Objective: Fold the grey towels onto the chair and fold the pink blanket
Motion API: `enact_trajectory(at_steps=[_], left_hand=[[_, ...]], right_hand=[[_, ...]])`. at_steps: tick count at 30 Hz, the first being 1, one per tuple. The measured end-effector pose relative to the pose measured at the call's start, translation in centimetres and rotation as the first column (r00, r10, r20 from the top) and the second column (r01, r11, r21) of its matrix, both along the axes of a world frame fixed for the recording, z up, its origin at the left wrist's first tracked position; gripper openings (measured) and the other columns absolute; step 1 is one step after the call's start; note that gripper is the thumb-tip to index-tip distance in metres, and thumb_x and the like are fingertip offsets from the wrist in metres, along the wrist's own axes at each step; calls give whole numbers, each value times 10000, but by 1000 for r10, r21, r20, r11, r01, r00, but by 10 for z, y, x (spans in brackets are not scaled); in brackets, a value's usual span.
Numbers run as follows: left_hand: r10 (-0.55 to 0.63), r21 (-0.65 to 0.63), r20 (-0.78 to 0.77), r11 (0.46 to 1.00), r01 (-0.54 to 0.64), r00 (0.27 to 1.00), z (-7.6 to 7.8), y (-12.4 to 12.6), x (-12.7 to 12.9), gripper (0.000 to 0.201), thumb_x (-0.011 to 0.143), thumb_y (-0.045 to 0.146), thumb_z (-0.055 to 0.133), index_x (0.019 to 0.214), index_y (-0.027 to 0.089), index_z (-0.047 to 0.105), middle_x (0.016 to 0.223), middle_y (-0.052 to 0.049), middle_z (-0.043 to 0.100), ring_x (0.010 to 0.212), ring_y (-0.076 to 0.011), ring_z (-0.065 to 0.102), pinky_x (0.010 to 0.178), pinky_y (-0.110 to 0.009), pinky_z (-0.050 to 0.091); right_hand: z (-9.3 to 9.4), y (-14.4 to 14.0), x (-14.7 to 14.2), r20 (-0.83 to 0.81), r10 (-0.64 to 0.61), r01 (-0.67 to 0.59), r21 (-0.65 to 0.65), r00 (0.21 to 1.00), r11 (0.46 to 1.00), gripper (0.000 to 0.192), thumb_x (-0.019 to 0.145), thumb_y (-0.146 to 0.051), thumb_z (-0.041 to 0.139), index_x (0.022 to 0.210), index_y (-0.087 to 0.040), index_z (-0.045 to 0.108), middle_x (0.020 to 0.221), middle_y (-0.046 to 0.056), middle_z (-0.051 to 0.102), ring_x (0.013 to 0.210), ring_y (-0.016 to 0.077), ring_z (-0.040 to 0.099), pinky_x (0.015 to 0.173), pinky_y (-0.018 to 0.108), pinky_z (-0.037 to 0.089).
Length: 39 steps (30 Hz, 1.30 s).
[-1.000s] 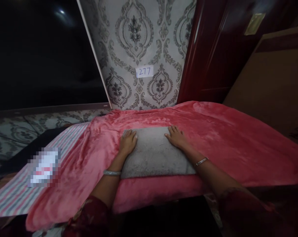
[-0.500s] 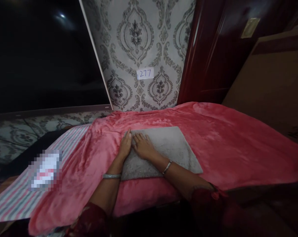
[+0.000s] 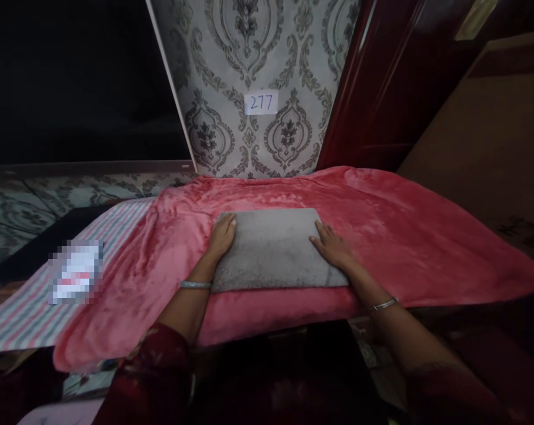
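1. Rumpling of the blanket [image 3: 408, 236], centre to right, is being risked by any sideways push.
2. The grey cloth [image 3: 273, 251], centre, is being touched at its side edges by the left hand [image 3: 222, 236] and right hand [image 3: 332, 244], both flattened, nothing being gripped; skewing is being risked by uneven pressure.
3. Reach is being bounded by the TV [image 3: 72, 82], upper left, and box [image 3: 483, 147], right.

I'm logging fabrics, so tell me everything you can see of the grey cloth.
The grey cloth looks soft and plush, with faint darker marks. It lies flat, roughly rectangular, on the pink blanket near its front edge. The left hand rests at its left edge, the right hand at its right. Whether it is folded, I can't tell.
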State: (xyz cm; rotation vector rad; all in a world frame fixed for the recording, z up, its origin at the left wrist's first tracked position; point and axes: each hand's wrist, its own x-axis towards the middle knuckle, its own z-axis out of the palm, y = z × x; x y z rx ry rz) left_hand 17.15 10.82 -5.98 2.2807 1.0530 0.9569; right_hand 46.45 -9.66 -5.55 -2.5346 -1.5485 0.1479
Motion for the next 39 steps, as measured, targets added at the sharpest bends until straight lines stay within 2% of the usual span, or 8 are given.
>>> enact_trajectory(at_steps=[5,10,15,19,24,31,36,39], left_hand=[[79,51,-124,996,-73,989,21,-14,4,467,966,277,370,1340,144,617,1459,-115,589,1409,-226,482,1213,-475,331],[215,262,-436,959,-105,874,46,-68,3,526,945,243,432,1443,98,521,1519,-187,507,1451,-309,419,1218,-551,276],[178,240,-624,970,-30,761,32,-114,-12,550,989,303,392,1516,157,452,1611,-166,380,1503,-315,333,1213,-563,272],[160,205,-654,978,-30,739,21,-116,-19,566,1004,361,400,1546,198,415,1657,-150,274,1536,-318,253,1224,-570,243],[162,212,-640,977,-29,751,20,-111,-18,569,1002,375,418,1546,210,416,1648,-146,299,1532,-315,266,1224,-563,254],[176,231,-644,973,-31,745,20,-112,-18,567,1001,382,410,1538,199,429,1643,-160,303,1527,-317,277,1222,-571,250],[176,213,-645,976,-47,743,23,-114,-16,582,992,363,408,1543,174,418,1641,-158,305,1527,-313,279,1226,-566,246],[171,188,-647,980,-62,743,22,-118,-16,606,988,353,403,1553,133,387,1644,-165,295,1533,-308,263,1235,-562,226]], right_hand=[[20,-11,-24,78,-46,36,125,996,992,641,1014,-433,375,1587,-148,333,1671,166,207,1539,353,177,1171,587,286],[34,7,-117,96,338,-351,183,936,918,525,1012,-310,382,1511,-176,472,1661,131,259,1530,309,230,1199,558,245],[20,17,-173,62,542,-545,140,838,827,560,1026,-312,349,1561,-153,389,1644,115,298,1537,268,218,1227,547,191],[15,4,-144,44,510,-512,104,859,853,623,1029,-449,371,1580,-158,357,1655,98,265,1543,261,199,1239,503,187],[7,-39,-75,45,224,-227,84,974,970,640,1029,-444,350,1582,-123,349,1658,125,238,1541,277,206,1237,510,182],[-24,-82,-36,11,130,-129,230,991,965,632,1023,-440,313,1582,-147,354,1656,105,268,1539,272,215,1209,519,258],[-2,-60,-32,9,116,-114,261,993,959,583,1018,-415,329,1525,-157,459,1604,129,384,1525,322,244,1179,576,286],[26,-21,-50,22,259,-254,285,966,924,596,1010,-346,330,1564,-131,387,1624,130,345,1533,286,229,1212,529,251]])
